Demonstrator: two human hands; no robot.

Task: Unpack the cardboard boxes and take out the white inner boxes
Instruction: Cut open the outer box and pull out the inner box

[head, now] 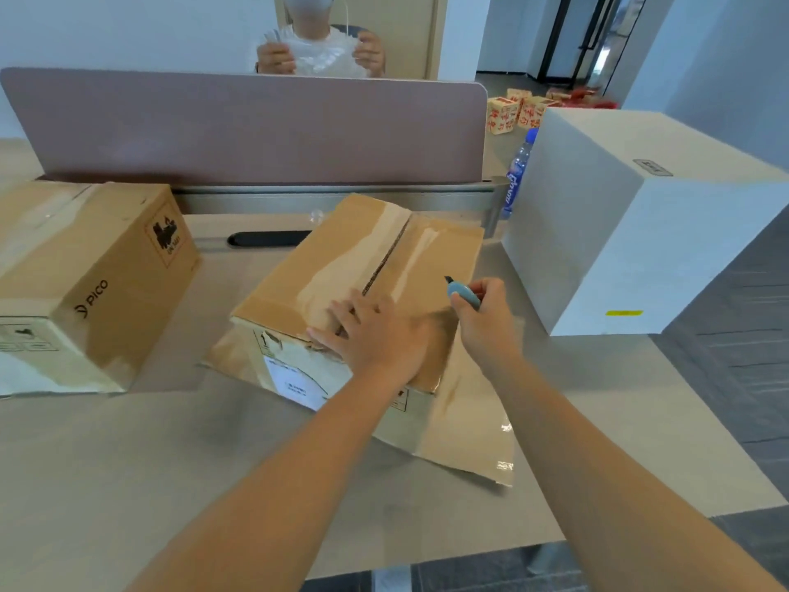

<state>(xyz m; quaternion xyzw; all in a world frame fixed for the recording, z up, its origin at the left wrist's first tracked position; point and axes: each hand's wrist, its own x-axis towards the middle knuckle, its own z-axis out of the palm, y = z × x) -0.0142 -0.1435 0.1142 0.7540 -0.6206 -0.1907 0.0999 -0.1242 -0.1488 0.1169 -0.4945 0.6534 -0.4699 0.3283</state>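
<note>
A taped cardboard box (341, 258) lies in the middle of the desk, its top seam slit open along the centre. My left hand (375, 335) rests flat on the near end of its top, fingers spread over the edge. My right hand (486, 314) grips a blue utility knife (461, 290) just right of the seam, blade pointing away from me. A second cardboard box (98, 275) marked PICO sits sealed at the left. A large white box (632, 232) stands on the desk at the right.
A mauve partition (239, 126) runs across the back of the desk (170, 455); behind it a person holds clear plastic wrap. A blue-labelled water bottle (518, 173) stands beside the white box. Small printed cartons (516, 111) lie on the floor beyond.
</note>
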